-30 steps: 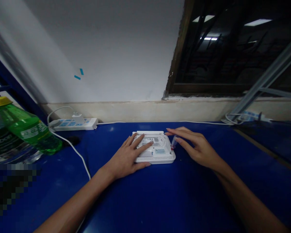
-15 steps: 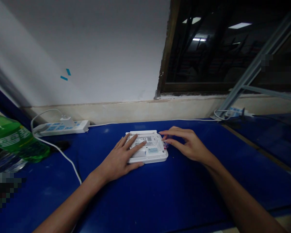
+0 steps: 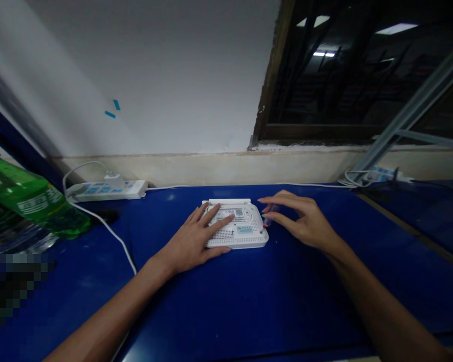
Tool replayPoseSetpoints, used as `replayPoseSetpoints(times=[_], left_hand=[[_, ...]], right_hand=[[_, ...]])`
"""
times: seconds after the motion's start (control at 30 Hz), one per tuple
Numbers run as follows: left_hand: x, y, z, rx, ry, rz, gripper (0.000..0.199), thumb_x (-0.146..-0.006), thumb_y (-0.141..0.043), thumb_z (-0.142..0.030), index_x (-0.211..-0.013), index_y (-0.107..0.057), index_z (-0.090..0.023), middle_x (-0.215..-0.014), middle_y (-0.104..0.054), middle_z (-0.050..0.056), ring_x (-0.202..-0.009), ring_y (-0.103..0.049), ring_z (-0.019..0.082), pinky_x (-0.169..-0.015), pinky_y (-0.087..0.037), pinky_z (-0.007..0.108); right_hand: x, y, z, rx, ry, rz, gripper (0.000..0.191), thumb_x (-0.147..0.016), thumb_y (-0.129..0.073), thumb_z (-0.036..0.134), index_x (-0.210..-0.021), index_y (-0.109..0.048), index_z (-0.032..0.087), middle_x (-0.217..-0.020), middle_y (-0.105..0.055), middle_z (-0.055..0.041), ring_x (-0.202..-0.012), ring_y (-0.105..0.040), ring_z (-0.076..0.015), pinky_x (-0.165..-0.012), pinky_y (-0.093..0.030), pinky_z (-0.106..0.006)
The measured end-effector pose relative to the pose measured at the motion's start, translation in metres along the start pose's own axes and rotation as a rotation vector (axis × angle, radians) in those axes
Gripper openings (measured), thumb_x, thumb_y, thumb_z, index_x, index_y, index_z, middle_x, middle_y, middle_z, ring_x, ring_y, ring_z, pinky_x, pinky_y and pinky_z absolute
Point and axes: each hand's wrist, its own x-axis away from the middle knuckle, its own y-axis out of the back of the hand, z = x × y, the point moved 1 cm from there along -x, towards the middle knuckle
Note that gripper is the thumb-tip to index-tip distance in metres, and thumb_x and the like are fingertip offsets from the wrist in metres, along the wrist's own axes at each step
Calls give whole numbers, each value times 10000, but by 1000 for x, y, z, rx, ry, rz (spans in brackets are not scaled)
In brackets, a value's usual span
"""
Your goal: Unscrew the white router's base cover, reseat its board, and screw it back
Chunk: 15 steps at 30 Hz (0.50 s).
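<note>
A white router (image 3: 245, 241) lies with its label side up on the blue table. It has rows of vent holes, and a flat antenna (image 3: 230, 201) runs along its far edge. My left hand (image 3: 196, 236) rests flat on the router's left part, fingers spread, with the thumb along the near edge. My right hand (image 3: 302, 218) is at the router's right side. Its thumb and fingers pinch a small screwdriver (image 3: 272, 212) with a clear purplish handle, largely hidden by the fingers. The red lower end of the screwdriver is at the router's near right corner.
A white power strip (image 3: 136, 189) with a plugged-in adapter stands by the wall on the left; its white cable (image 3: 113, 231) crosses the table. Green bottles (image 3: 41, 201) lie at the far left. Another power strip (image 3: 385, 174) and a metal frame (image 3: 407, 110) are at right.
The view has shifted, so everything sits further right. My right fingers have moved slightly outward, and the screwdriver now leans to the right and shows more. My left hand stays on the router.
</note>
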Motion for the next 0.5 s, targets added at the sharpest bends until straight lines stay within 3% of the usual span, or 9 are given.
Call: replayPoseSetpoints(times=[0.1, 0.3, 0.37, 0.5], left_hand=[[1, 0, 0, -2, -1, -10, 746, -925, -447, -693, -1547, -148, -410, -1647, -81, 7, -1494, -65, 385, -1191, -210, 602], [1, 0, 0, 19, -5, -17, 744, -919, -451, -698, -1543, -165, -411, -1645, -102, 9, -1493, -74, 388, -1186, -204, 616], [1, 0, 0, 23, -1, -21, 747, -916, -449, -704, -1543, -168, -410, -1644, -107, 13, -1492, -74, 391, -1183, -207, 621], [1, 0, 0, 23, 3, -21, 751, -911, -452, -710, -1542, -191, -399, -1646, -86, 24, -1493, -74, 386, -1196, -194, 598]], right_hand=[[0, -2, 0, 82, 42, -23, 263, -885, -698, 304, -1135, -715, 224, -936, -705, -63, -867, -629, -210, -780, -513, -356], [0, 0, 5, 8, -35, 108, 460, -1003, -494, 263, -1461, -461, 289, -1284, -649, -68, -1180, -576, -222, -1014, -458, -411], [0, 0, 4, -12, -52, 104, 445, -989, -527, 270, -1432, -497, 297, -1208, -685, -57, -1099, -624, -211, -979, -486, -396], [0, 0, 1, 88, 17, 18, 307, -900, -674, 321, -1198, -687, 251, -934, -714, -56, -855, -652, -211, -787, -535, -369]])
